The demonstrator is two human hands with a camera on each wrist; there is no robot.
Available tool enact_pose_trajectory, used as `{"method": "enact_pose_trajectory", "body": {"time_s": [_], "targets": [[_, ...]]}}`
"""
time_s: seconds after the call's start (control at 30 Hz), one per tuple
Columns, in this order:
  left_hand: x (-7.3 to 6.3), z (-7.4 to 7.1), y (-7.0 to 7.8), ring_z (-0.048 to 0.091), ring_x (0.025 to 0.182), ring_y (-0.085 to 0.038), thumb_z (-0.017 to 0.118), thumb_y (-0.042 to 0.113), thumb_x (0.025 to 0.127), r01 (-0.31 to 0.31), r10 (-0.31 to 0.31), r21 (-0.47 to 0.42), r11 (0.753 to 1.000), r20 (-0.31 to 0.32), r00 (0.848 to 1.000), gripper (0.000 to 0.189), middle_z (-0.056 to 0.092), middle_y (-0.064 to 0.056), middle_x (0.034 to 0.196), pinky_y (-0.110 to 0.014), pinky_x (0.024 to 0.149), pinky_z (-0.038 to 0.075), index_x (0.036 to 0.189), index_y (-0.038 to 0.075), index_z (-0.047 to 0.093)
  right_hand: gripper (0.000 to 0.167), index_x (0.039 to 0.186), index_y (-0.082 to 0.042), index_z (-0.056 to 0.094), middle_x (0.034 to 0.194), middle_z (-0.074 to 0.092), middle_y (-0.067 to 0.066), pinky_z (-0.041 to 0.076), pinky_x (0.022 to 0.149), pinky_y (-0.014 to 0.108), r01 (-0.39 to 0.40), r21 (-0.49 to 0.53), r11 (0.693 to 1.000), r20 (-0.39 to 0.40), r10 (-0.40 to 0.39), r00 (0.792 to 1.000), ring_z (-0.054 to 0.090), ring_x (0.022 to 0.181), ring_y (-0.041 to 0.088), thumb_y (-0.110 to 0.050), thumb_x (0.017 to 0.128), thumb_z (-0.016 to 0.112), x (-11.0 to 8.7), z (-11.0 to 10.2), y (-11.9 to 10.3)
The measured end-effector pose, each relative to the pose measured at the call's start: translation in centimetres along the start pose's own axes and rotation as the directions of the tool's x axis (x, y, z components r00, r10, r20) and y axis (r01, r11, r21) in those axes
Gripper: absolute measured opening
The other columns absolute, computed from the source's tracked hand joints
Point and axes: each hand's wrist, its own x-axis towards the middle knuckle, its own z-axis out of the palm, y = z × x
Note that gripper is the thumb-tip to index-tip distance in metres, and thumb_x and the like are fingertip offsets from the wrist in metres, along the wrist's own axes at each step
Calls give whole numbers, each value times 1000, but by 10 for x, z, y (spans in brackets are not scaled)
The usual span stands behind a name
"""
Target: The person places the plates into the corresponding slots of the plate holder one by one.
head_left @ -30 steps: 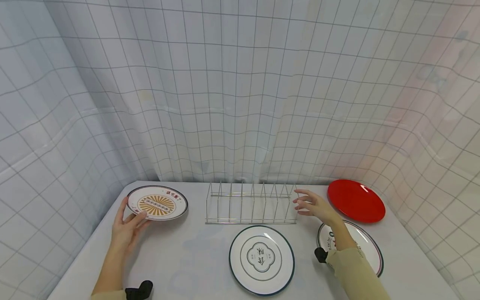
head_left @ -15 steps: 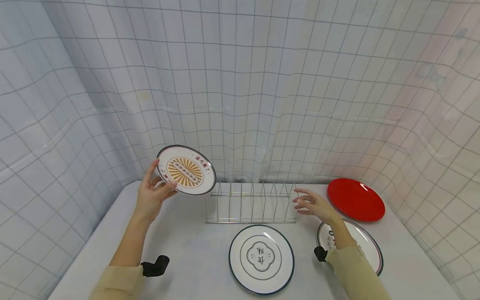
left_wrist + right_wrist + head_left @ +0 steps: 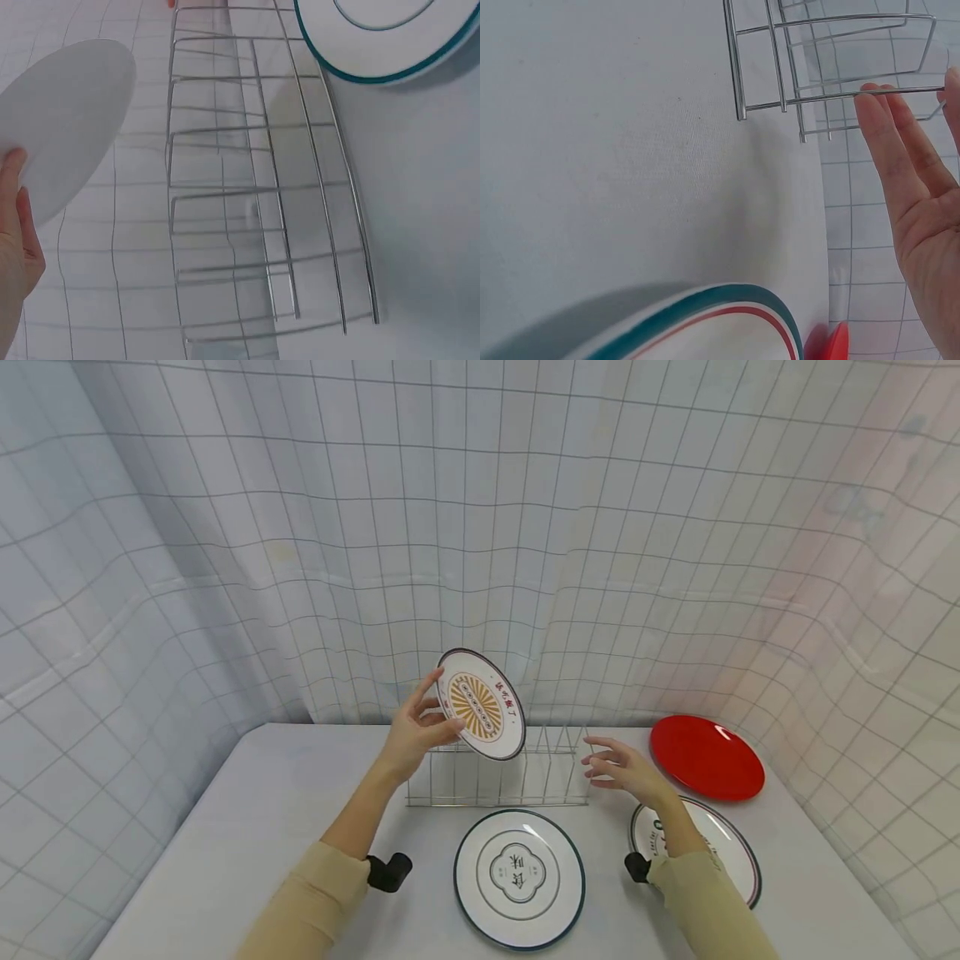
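My left hand (image 3: 412, 735) grips the left edge of a white plate (image 3: 482, 703) with an orange sunburst and dark rim. It holds the plate tilted above the wire dish rack (image 3: 495, 802), thumb on the face and fingers around the edge. In the left wrist view the pale back of the held plate (image 3: 67, 120) shows beside the rack's wires (image 3: 259, 195). My right hand (image 3: 626, 770) is at the rack's right end, its fingers extended. The right wrist view has those fingertips (image 3: 874, 105) right at the end wire.
A white plate with a dark green rim (image 3: 519, 881) lies in front of the rack. Farther right is a red plate (image 3: 707, 758). Another rimmed white plate (image 3: 723, 835) lies partly under my right forearm. A grid-patterned curtain (image 3: 480, 527) hangs behind the table.
My left hand has lifted the sunburst plate from the table's left side and carried it right, over the rack, tilting it more upright. The right hand has stayed at the rack's end.
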Motion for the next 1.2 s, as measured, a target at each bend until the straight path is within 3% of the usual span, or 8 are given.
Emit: {"method": "enact_pose_trajectory", "body": {"time_s": [0.2, 0.37, 0.7, 0.97, 1.2], "targets": [[6, 33, -1, 56, 92, -18, 64, -10, 78, 38, -39, 28, 999, 63, 997, 84, 39, -24, 120, -35, 77, 55, 145, 22, 25, 52, 141, -3, 29, 126, 44, 34, 49, 88, 44, -20, -5, 1000, -1, 20, 1000, 53, 107, 42, -12, 94, 50, -5, 5, -14], [11, 51, -5, 55, 94, -22, 66, -6, 78, 40, -49, 87, 995, 95, 994, 83, 39, -27, 121, -37, 77, 55, 145, 20, 25, 52, 141, -4, 29, 126, 45, 32, 48, 89, 44, -52, -8, 999, -3, 52, 999, 53, 108, 41, -14, 94, 50, -8, 7, -25], [26, 73, -33, 57, 95, -26, 73, 3, 74, -18, 9, 161, 987, 57, 998, 81, 47, -22, 114, -36, 70, 56, 143, 20, 33, 53, 140, -7, 31, 124, 49, 27, 50, 87, 42, -31, 6, 1000, -13, 31, 999, 56, 105, 36, -17, 94, 52, 3, 0, 1], [31, 93, -43, 53, 97, -29, 77, 8, 72, -19, 11, 272, 962, 32, 999, 78, 50, -20, 114, -32, 67, 57, 139, 24, 40, 54, 140, -7, 31, 125, 48, 29, 49, 87, 42, -28, 11, 1000, -1, 28, 1000, 56, 105, 36, -20, 93, 53, 4, -1, 5], [32, 108, -53, 51, 100, -27, 79, 18, 72, -35, 24, 394, 919, 31, 999, 75, 46, -13, 119, -29, 66, 56, 136, 31, 43, 54, 141, -9, 30, 127, 47, 28, 49, 87, 43, -33, 3, 999, -5, 33, 999, 55, 107, 36, -19, 93, 53, 4, 0, 4]]}}
